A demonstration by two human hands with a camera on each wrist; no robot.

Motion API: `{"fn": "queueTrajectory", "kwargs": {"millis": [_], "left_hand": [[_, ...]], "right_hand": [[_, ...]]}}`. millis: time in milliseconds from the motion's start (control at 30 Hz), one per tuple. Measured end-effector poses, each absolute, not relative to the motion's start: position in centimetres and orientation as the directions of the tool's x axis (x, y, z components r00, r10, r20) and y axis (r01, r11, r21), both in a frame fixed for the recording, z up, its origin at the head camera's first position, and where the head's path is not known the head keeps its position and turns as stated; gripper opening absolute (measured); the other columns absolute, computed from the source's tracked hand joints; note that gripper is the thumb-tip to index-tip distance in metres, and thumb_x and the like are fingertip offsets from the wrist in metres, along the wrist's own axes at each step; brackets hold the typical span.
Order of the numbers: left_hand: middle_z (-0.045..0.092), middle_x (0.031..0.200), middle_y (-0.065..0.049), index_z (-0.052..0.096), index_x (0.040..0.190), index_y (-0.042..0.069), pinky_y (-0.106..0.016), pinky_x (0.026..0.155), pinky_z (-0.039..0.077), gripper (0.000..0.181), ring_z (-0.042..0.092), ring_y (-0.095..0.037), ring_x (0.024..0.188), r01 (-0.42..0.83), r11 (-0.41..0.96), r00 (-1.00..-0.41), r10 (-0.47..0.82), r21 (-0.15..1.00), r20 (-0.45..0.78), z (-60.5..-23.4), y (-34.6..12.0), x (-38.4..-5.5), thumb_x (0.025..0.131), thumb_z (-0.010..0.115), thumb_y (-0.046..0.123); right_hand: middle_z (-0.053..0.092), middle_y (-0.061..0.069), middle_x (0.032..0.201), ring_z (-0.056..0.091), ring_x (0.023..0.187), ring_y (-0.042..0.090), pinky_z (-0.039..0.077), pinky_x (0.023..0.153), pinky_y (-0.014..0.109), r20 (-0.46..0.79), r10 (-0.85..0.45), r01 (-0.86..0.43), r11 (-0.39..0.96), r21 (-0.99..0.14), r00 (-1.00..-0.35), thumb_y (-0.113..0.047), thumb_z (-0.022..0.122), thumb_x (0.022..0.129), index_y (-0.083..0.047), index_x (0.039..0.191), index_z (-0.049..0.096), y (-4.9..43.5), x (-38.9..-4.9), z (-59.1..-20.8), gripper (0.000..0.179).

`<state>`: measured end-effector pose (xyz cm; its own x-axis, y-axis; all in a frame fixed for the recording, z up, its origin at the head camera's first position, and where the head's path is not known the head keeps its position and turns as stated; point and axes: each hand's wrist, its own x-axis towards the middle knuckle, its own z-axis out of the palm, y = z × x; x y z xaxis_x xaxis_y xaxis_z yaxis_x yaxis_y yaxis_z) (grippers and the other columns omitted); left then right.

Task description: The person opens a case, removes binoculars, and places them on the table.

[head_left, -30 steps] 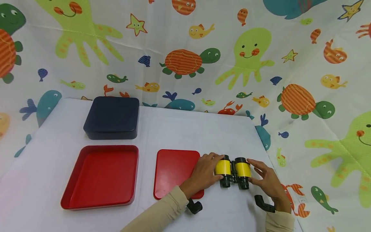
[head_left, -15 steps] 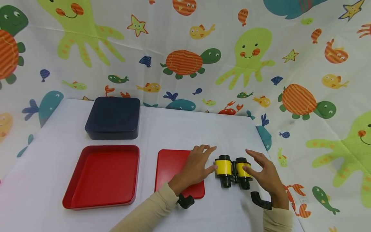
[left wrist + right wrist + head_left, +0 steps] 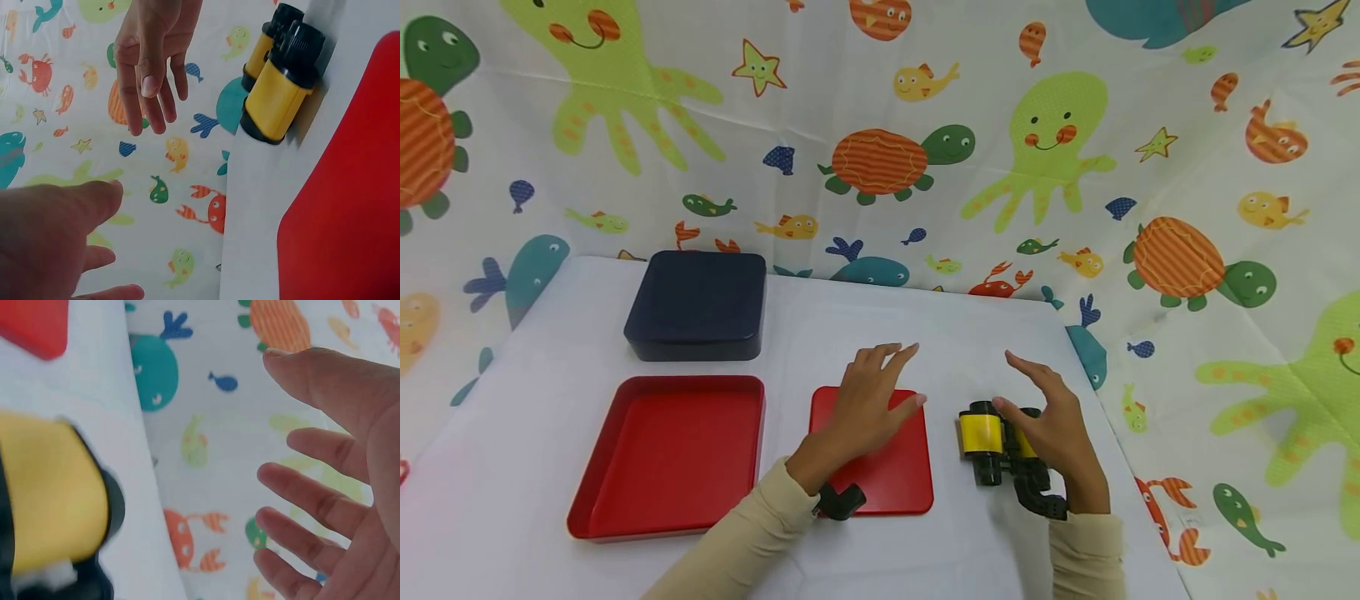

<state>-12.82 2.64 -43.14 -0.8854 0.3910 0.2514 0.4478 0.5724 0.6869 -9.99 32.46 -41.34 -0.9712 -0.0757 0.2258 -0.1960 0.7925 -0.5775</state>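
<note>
Yellow-and-black binoculars (image 3: 982, 435) lie on the white table at the right. My left hand (image 3: 868, 404) hangs over the flat red lid-like panel (image 3: 902, 475), its fingers spread and holding nothing. In the head view my right hand (image 3: 1054, 425) overlaps the right barrel of the binoculars and hides part of it. The right wrist view shows the right hand (image 3: 350, 487) with its fingers apart and nothing between them, the yellow barrel of the binoculars (image 3: 56, 494) off to the side. From the left wrist the binoculars (image 3: 278, 106) stand apart from both hands.
A shallow red tray (image 3: 748, 492) sits left of the red panel. Behind it is a dark navy box (image 3: 696, 300). A curtain (image 3: 925, 50) printed with sea animals hangs behind the table and along its right side.
Both hands have come away from the binoculars and risen. The left hand has shifted left over the red panel; the right has moved slightly left. The binoculars stay in place.
</note>
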Motion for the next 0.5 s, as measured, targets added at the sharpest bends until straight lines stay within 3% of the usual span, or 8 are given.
{"fn": "queueTrajectory", "kwargs": {"millis": [500], "left_hand": [[0.048, 0.160, -0.019, 0.043, 0.163, 0.017, -0.065, 0.113, 0.041, 0.075, 0.044, -0.040, 0.146, 0.399, 0.625, -0.916, 0.297, 0.671, 0.268, -42.0, -3.2, -13.3, 0.097, 0.075, 0.033]], "right_hand": [[0.058, 0.007, 0.156, 0.050, 0.146, 0.031, 0.044, 0.116, 0.068, 0.276, -0.144, -0.289, 0.735, -0.613, -0.950, -0.029, 0.083, 0.094, -0.026, 0.158, 0.052, 26.9, -12.4, -39.5, 0.072]]}}
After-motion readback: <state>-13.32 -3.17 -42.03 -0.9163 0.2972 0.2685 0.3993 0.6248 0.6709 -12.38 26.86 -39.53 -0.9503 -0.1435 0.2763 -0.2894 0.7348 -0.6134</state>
